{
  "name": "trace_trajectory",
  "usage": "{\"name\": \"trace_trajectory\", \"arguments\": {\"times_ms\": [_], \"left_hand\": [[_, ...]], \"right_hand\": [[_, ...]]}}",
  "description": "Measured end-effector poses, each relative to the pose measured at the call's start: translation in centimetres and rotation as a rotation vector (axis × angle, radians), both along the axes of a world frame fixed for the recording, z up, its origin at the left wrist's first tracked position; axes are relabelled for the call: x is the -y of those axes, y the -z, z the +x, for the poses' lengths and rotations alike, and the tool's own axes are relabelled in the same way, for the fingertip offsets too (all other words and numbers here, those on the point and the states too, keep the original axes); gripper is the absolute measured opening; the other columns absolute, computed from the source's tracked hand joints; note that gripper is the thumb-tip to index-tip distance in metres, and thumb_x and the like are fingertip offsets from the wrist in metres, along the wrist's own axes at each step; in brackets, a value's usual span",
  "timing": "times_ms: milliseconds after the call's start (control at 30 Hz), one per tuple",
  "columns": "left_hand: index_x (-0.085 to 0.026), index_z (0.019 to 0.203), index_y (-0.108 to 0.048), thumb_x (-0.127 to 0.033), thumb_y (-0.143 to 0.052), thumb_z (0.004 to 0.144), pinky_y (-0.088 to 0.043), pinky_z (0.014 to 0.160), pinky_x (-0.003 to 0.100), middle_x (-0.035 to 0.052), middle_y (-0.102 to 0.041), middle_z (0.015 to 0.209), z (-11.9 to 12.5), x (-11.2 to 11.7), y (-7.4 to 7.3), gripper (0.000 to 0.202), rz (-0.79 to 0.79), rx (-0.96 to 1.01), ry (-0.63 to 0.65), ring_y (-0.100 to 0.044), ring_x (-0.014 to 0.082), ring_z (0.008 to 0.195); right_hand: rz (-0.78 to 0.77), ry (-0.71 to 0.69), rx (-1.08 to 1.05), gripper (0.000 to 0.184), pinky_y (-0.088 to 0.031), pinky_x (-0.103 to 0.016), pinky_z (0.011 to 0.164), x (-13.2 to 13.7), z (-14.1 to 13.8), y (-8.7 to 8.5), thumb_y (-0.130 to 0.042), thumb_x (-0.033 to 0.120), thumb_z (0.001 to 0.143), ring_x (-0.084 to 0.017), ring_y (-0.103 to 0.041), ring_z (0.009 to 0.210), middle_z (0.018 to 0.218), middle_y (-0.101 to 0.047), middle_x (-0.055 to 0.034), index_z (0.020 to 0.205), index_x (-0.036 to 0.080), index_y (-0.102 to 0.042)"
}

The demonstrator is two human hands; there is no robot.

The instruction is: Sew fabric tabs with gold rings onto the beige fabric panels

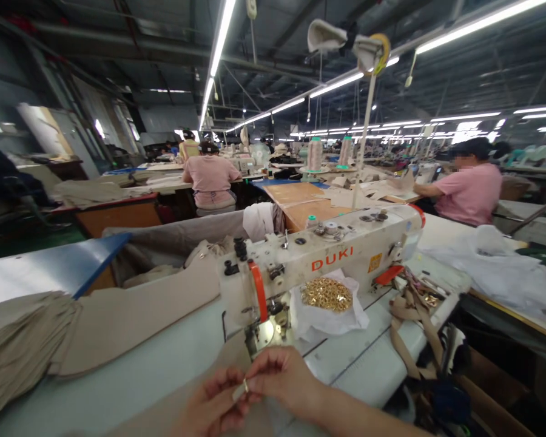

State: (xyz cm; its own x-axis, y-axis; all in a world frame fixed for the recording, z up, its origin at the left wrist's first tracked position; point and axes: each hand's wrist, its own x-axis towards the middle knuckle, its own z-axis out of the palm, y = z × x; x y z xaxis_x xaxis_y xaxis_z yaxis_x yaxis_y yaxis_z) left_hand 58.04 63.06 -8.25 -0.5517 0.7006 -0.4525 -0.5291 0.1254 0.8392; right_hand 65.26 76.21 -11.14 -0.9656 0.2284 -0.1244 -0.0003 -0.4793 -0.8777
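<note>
Low in the view, my left hand (pixel 213 402) and my right hand (pixel 287 382) meet fingertip to fingertip in front of the sewing machine (pixel 332 258). Pinched between them is a small gold metal ring (pixel 246 385). A short pale strip (pixel 239 393) shows beside it, under my left thumb. The exact shape of both is hard to make out. Beige fabric (pixel 230 358) lies under the lit needle area, just beyond my fingers. To the right of the needle, a heap of small gold metal fittings (pixel 327 294) sits on a white cloth or bag (pixel 307 328).
Beige fabric panels (pixel 141 321) stretch along the left of the machine table. Tan straps (pixel 418 328) and tools lie at the right end. White plastic (pixel 491 261) covers the right-hand table. Two thread cones (pixel 315 155) stand behind. People in pink (pixel 212 176) sit farther off.
</note>
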Motion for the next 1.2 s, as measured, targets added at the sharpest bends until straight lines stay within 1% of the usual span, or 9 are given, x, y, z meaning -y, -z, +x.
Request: {"name": "trace_trajectory", "arguments": {"times_ms": [100,167,233,300,400,533,633,900,1200], "left_hand": [[-0.015,0.065,-0.062,-0.036,-0.082,0.052,-0.042,0.053,0.019,0.0007,-0.064,0.061,0.5,0.1,-0.6,0.032,-0.011,-0.116,0.058,-0.054,0.0110,0.058],[-0.015,0.064,-0.060,-0.033,-0.076,0.058,-0.043,0.057,0.021,0.0003,-0.063,0.063,0.6,0.1,-0.6,0.025,-0.039,-0.220,0.054,-0.055,0.0121,0.061],[-0.015,0.062,-0.058,-0.028,-0.071,0.059,-0.042,0.058,0.022,-0.0020,-0.059,0.059,0.6,0.0,-0.3,0.018,-0.062,-0.327,0.031,-0.052,0.0116,0.059],[-0.015,0.060,-0.056,-0.022,-0.066,0.058,-0.039,0.056,0.022,-0.0044,-0.053,0.056,0.5,0.0,0.2,0.013,-0.064,-0.437,-0.008,-0.048,0.0105,0.056],[-0.016,0.058,-0.054,-0.021,-0.062,0.058,-0.036,0.056,0.023,-0.0043,-0.050,0.056,0.5,0.1,0.7,0.010,-0.060,-0.557,-0.038,-0.046,0.0109,0.057],[-0.016,0.062,-0.054,-0.023,-0.061,0.062,-0.036,0.058,0.023,-0.0035,-0.052,0.059,0.5,0.3,0.9,0.009,-0.052,-0.585,-0.026,-0.046,0.0116,0.059],[-0.017,0.061,-0.053,-0.021,-0.060,0.061,-0.038,0.059,0.023,-0.0032,-0.055,0.061,0.5,0.3,1.0,0.009,-0.021,-0.564,-0.022,-0.048,0.0118,0.060],[-0.017,0.057,-0.054,-0.022,-0.064,0.058,-0.042,0.061,0.023,-0.0002,-0.060,0.065,0.7,0.1,0.8,0.012,-0.001,-0.565,-0.103,-0.053,0.0128,0.063],[-0.018,0.056,-0.055,-0.021,-0.064,0.057,-0.044,0.061,0.023,0.0006,-0.062,0.067,1.0,-0.2,0.8,0.010,-0.012,-0.598,-0.199,-0.056,0.0137,0.064]], "right_hand": [[0.044,-0.056,-0.030,0.040,-0.048,-0.026,0.059,-0.1,0.8,-0.2,-0.082,0.045,0.051,-0.012,-0.061,0.055,0.058,-0.063,0.0017,0.066,0.015,-0.061],[0.084,-0.068,-0.043,0.036,-0.048,-0.027,0.063,-0.1,1.3,-0.3,-0.078,0.045,0.059,-0.013,-0.062,0.060,0.065,-0.064,0.0012,0.071,0.016,-0.061],[0.179,-0.053,-0.075,0.031,-0.047,-0.026,0.066,0.1,1.8,-0.4,-0.075,0.040,0.066,-0.013,-0.062,0.067,0.074,-0.065,0.0004,0.081,0.017,-0.061],[0.314,-0.017,-0.091,0.028,-0.046,-0.025,0.067,0.3,2.1,-0.6,-0.073,0.030,0.067,-0.012,-0.060,0.071,0.078,-0.063,0.0004,0.087,0.018,-0.059],[0.459,0.016,-0.075,0.021,-0.044,-0.023,0.064,0.6,2.4,-0.8,-0.070,0.022,0.067,-0.012,-0.056,0.068,0.073,-0.059,0.0022,0.084,0.019,-0.056],[0.608,0.061,-0.109,0.002,-0.044,-0.024,0.063,0.4,2.3,-0.7,-0.059,0.020,0.075,-0.012,-0.055,0.067,0.071,-0.057,0.0012,0.075,0.019,-0.058],[0.715,0.119,-0.148,0.006,-0.043,-0.023,0.063,0.1,2.3,-0.5,-0.056,0.018,0.076,-0.012,-0.055,0.068,0.072,-0.058,0.0004,0.071,0.019,-0.059],[0.749,0.239,-0.185,0.010,-0.045,-0.024,0.067,0.4,2.3,-0.5,-0.054,0.014,0.075,-0.014,-0.059,0.073,0.077,-0.064,-0.0020,0.070,0.019,-0.061],[0.693,0.282,-0.186,0.010,-0.048,-0.025,0.069,0.3,2.1,-0.5,-0.057,0.016,0.074,-0.015,-0.062,0.081,0.085,-0.066,-0.0038,0.070,0.021,-0.064]]}}
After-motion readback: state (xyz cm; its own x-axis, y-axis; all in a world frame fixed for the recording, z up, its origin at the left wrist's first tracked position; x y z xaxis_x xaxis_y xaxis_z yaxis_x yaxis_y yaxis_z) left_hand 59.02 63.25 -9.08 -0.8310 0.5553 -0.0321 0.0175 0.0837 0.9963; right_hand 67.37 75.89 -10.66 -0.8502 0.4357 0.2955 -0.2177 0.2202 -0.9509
